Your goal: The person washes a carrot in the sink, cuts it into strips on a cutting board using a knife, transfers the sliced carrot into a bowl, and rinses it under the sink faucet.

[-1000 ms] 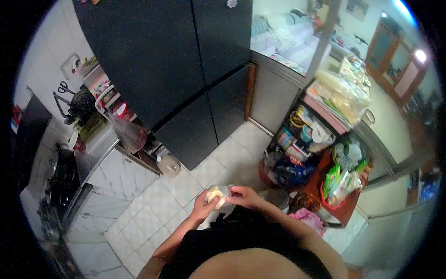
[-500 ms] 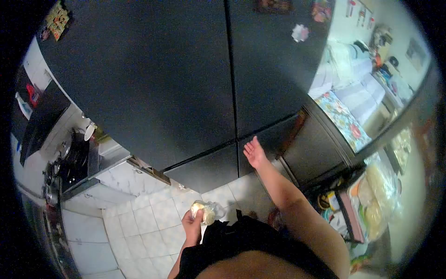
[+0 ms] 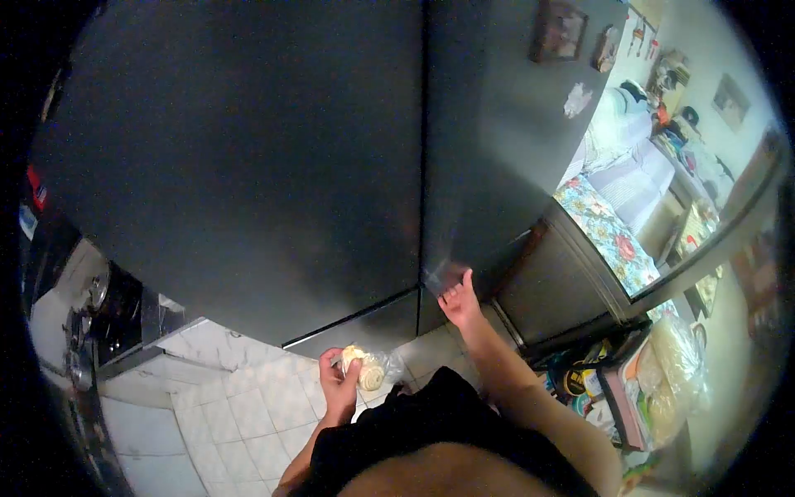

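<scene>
My left hand is closed around a pale yellow, rolled item in a clear plastic bag, low in the middle of the view. Higher up and to the right, my right hand is raised with its fingers apart and nothing in it. It is at the lower edge of the right upper door of a tall dark refrigerator, near the gap between the doors. Whether the fingertips touch the door cannot be made out.
A picture frame hangs on the refrigerator. At the right stands a shelf with plastic bags and jars, below a partition. At the left are a stove and white cabinets. The floor is tiled.
My right hand left the bagged item and reached up to the refrigerator, while my left hand kept hold of it. The view moved closer to the refrigerator, which now fills more of the frame.
</scene>
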